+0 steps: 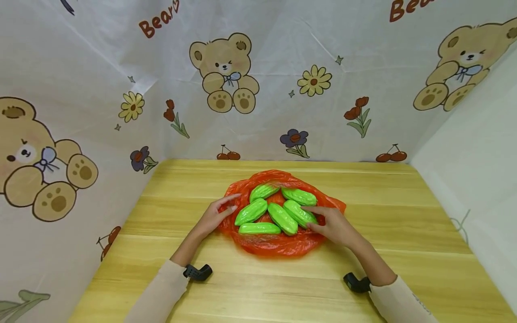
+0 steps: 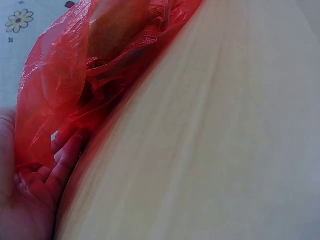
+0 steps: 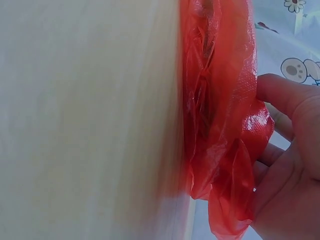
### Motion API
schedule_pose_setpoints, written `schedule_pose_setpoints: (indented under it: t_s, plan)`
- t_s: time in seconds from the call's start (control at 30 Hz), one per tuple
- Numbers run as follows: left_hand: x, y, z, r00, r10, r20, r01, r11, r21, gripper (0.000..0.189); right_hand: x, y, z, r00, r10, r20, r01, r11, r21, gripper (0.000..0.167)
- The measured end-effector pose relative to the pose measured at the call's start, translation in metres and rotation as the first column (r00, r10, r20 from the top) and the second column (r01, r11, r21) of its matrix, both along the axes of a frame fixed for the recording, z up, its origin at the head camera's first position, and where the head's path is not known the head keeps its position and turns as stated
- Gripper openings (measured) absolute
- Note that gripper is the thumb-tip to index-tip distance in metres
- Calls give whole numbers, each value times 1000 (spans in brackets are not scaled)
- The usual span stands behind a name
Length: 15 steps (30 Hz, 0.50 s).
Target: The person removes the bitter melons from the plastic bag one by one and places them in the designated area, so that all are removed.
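Observation:
Several bright green, ridged bitter melons (image 1: 282,219) lie in the spread mouth of a red plastic bag (image 1: 278,249). My left hand (image 1: 212,218) is at the bag's left side, thumb and fingers apart, next to the melons there. In the left wrist view, red film covers part of the left fingers (image 2: 65,162). My right hand (image 1: 337,226) reaches over the right rim, its fingertips at the rightmost melon (image 1: 298,213). From the right wrist, the bag's film (image 3: 257,127) lies between the thumb and the partly hidden fingers.
The bag sits on a light wooden table (image 1: 258,287). A cloth printed with bears and flowers (image 1: 274,89) hangs behind and to the left. A white panel stands to the right, with a thin cord (image 1: 464,226) near it. Each wrist wears a black camera (image 1: 198,272).

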State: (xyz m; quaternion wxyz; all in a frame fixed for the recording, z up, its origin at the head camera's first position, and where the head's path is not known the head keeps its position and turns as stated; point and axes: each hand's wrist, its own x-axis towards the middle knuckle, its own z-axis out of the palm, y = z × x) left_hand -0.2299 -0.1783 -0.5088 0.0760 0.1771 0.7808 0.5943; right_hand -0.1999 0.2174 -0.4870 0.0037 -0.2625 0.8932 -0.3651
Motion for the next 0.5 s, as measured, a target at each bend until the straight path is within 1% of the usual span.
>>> schedule_pose_setpoints:
  t_s: [0.1,0.27,0.43,0.5]
  plan:
    - [-1,0,0,1000,-1,-1,1,1000,-4,43,0,0,-1,1000,4,13,-4,1000,-9,46]
    - [-2,0,-1,1000,-2,1,2,1000,-3,43,-1,0,-2,1000,0,8,0,1000,-7,46]
    - [-2,-1,-3,1000,-3,0,3,1000,-2,44,-2,-1,-2,1000,-9,27,9,1000,-14,47]
    - [-6,-4,-10,1000,-2,0,2,1000,-1,44,-2,-1,-2,999,-15,30,16,1000,-14,46]
